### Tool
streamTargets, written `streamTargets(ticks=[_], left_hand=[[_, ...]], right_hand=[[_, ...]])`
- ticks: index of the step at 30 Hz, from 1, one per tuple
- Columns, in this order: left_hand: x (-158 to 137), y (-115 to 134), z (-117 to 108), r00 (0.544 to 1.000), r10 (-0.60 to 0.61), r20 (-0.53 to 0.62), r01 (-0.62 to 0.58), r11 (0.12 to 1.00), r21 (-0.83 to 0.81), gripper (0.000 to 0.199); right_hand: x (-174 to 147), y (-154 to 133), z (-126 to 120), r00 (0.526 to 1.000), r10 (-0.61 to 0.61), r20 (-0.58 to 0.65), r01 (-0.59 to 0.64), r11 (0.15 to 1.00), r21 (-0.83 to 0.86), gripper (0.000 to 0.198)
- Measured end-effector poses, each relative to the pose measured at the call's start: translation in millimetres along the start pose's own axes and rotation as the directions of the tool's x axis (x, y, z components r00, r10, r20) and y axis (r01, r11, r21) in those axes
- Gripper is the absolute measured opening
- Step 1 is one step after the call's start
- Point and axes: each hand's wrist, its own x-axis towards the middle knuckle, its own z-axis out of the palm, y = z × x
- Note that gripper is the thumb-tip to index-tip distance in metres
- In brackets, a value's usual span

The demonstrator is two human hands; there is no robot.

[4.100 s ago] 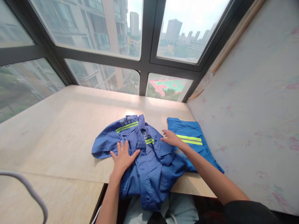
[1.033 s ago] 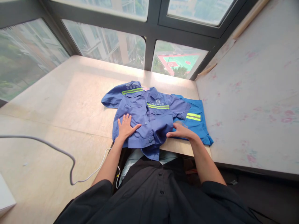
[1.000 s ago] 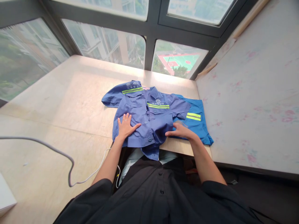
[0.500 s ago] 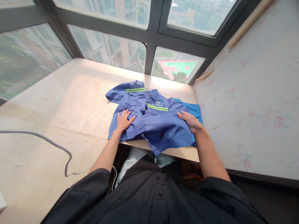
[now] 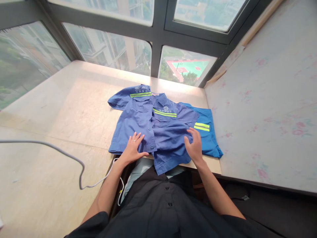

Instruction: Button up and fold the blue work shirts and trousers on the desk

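Note:
A blue short-sleeved work shirt (image 5: pixel 138 120) lies front up on the pale ledge, its collar toward the window. Yellow-green reflective stripes and pale print cross its chest. Its lower hem hangs a little over the near edge. On the lower left panel rests my left hand (image 5: pixel 132 148), fingers spread, a ring on one finger. My right hand (image 5: pixel 194 145) is over the shirt's right side, fingers slightly bent and apart, gripping nothing. A brighter blue folded garment (image 5: pixel 206 142) with its own striped band lies partly under the shirt at the right.
Grey window frames (image 5: pixel 156 59) border the back of the wooden ledge (image 5: pixel 81 99). A flowered wall (image 5: pixel 267 115) rises close on the right. A grey cable (image 5: pixel 61 155) runs across the left of the ledge and down by my left arm.
My right hand has let go of the shirt's right edge and moved left and down. The shirt's right side now lies further left, uncovering more of the brighter blue garment. My left hand slid nearer me.

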Motion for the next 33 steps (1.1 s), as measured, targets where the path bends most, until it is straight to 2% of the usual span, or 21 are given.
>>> streamTargets(ticks=[3, 6, 9, 12, 16, 20, 23, 29, 33], left_hand=[[-22, 7, 5, 0.997, 0.048, 0.053, -0.051, 0.997, 0.062, 0.091], [-32, 5, 2, 0.998, 0.057, 0.002, -0.057, 0.996, 0.066, 0.075], [-33, -1, -3, 0.998, 0.053, -0.024, -0.052, 0.998, 0.047, 0.056], [-32, -2, -6, 0.998, 0.049, -0.025, -0.049, 0.998, 0.035, 0.041], [-28, 1, -7, 0.999, -0.021, -0.042, 0.022, 0.999, 0.023, 0.046], [-22, 2, -7, 0.992, -0.122, -0.038, 0.123, 0.992, 0.033, 0.050], [-18, 2, -8, 0.989, -0.141, -0.032, 0.142, 0.989, 0.035, 0.054], [-11, 8, -7, 0.987, -0.157, -0.039, 0.159, 0.985, 0.064, 0.058], [-8, 9, -4, 0.981, -0.188, -0.046, 0.192, 0.977, 0.094, 0.056]], right_hand=[[18, -15, 9, 0.990, -0.105, 0.095, 0.101, 0.994, 0.042, 0.030], [49, -18, 33, 0.950, -0.139, 0.278, 0.131, 0.990, 0.049, 0.034], [87, -16, 70, 0.846, -0.167, 0.507, 0.194, 0.981, -0.001, 0.043], [125, -13, 108, 0.738, -0.030, 0.674, 0.237, 0.947, -0.217, 0.052], [161, -11, 141, 0.706, 0.063, 0.706, 0.258, 0.905, -0.339, 0.060], [182, -7, 153, 0.679, 0.117, 0.724, 0.284, 0.868, -0.407, 0.068], [194, -4, 158, 0.662, 0.136, 0.737, 0.313, 0.844, -0.436, 0.069], [208, -4, 167, 0.675, 0.125, 0.727, 0.359, 0.805, -0.472, 0.059], [212, -11, 176, 0.693, 0.084, 0.716, 0.393, 0.789, -0.473, 0.068]])
